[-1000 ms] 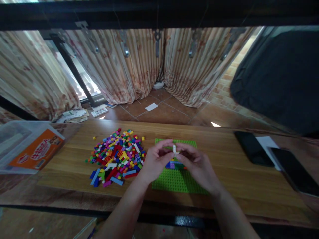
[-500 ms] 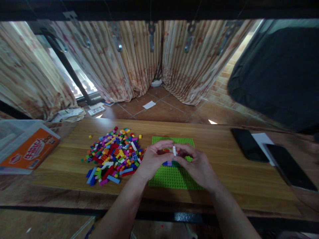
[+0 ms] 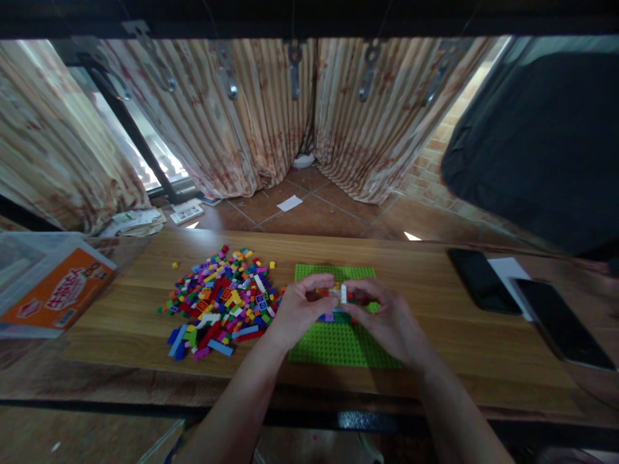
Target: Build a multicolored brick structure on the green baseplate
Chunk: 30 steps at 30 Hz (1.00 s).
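Note:
A bright green studded baseplate [image 3: 323,348] lies on the wooden board, with a low build of coloured toy bricks [image 3: 329,316] on it. Purple, blue, green and red bricks show between my hands; the rest is hidden. Between the thumb and fingers of my right hand [image 3: 384,316] is a small white brick [image 3: 343,294], upright over the build. My left hand [image 3: 297,309] is curled at the build's left side, thumb and fingers on either side of some bricks. Its fingertip contact is partly hidden.
Left of the baseplate spreads a pile of loose coloured bricks [image 3: 227,296]. A clear plastic box [image 3: 39,241] with an orange label stands at the far left. Two dark phones [image 3: 483,281] and a white paper [image 3: 507,274] lie on the right.
My right hand has shifted slightly right with the white brick, away from my left fingertips. More of the build shows between the hands. My left hand has barely moved.

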{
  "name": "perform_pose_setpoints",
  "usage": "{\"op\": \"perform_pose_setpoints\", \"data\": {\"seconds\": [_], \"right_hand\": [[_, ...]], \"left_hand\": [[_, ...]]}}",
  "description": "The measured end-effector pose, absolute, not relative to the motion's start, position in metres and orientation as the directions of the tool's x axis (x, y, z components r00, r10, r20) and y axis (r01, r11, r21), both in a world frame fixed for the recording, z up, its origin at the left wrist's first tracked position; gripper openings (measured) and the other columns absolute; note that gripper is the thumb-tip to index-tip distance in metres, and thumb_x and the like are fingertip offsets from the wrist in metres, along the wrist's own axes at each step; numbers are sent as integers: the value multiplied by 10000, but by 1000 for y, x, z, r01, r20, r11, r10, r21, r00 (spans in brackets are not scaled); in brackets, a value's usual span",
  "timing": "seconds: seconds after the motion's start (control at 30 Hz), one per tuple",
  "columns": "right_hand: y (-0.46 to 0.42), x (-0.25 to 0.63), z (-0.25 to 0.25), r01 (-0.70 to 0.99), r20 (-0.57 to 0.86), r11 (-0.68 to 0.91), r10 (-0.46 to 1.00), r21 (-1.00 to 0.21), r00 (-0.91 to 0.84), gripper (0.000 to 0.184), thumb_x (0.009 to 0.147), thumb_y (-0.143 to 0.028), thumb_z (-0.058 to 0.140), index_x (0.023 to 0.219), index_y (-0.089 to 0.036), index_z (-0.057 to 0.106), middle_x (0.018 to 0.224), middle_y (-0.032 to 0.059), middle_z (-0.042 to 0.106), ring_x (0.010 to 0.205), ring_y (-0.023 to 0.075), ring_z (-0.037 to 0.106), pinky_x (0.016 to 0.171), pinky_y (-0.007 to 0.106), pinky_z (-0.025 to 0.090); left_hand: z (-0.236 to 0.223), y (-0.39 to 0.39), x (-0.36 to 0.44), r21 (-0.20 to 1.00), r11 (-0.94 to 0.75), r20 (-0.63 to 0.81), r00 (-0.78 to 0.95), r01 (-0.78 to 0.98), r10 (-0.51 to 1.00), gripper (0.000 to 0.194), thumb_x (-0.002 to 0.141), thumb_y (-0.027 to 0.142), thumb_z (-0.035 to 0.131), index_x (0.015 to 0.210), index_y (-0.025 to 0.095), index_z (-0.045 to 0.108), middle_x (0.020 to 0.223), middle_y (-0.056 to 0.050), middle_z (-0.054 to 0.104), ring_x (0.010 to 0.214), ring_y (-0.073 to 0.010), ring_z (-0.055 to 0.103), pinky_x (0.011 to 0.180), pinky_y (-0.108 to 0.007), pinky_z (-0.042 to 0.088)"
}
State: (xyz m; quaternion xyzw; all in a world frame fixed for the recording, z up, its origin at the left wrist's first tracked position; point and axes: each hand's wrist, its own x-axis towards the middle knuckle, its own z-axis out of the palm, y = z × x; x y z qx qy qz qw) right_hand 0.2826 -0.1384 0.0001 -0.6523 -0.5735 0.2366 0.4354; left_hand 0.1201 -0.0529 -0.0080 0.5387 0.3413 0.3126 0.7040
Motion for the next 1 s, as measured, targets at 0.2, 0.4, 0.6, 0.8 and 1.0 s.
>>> {"op": "perform_pose_setpoints", "data": {"seconds": [0.2, 0.4, 0.6, 0.8, 1.0], "right_hand": [[-132, 313, -19, 514, 103, -121, 916, -849, 387, 307, 739, -394, 712, 979, -201, 718, 828, 26, 702, 674, 152, 587, 658, 317, 483], [-125, 317, -34, 318, -38, -143, 948, -937, 315, 310, 686, -316, 719, 969, -191, 709, 872, 31, 749, 759, 166, 661, 760, 344, 520], [-121, 318, -40, 262, -54, -140, 949, -955, 312, 334, 650, -296, 753, 962, -187, 708, 854, 31, 753, 739, 159, 665, 727, 331, 523], [-120, 319, -41, 128, -91, -136, 948, -982, 306, 350, 607, -281, 791, 936, -184, 723, 787, 18, 747, 693, 151, 668, 697, 316, 534], [-116, 325, -38, 100, -164, -197, 949, -975, 271, 370, 540, -277, 834, 887, -186, 744, 720, -3, 731, 644, 146, 655, 659, 308, 530]], "left_hand": [[-17, -40, 117, 995, 78, -99, 385, 69, 918, 296, 723, 201, 688, 1010, 136, 716, 1043, -83, 738, 836, -173, 687, 743, -288, 563], [-22, -37, 117, 987, -6, -64, 427, 160, 902, 250, 744, 191, 643, 977, 143, 718, 980, -66, 748, 865, -183, 696, 807, -308, 565], [-26, -36, 118, 982, -42, -42, 437, 182, 898, 258, 761, 172, 629, 1004, 143, 710, 1005, -68, 747, 889, -181, 697, 822, -299, 560], [-25, -39, 118, 977, -68, -27, 432, 203, 901, 277, 765, 152, 634, 1033, 138, 704, 1013, -76, 744, 852, -175, 692, 788, -296, 565], [-18, -43, 120, 975, -37, -60, 416, 221, 907, 266, 762, 118, 641, 1019, 147, 703, 999, -70, 748, 839, -170, 699, 780, -297, 575]]}}
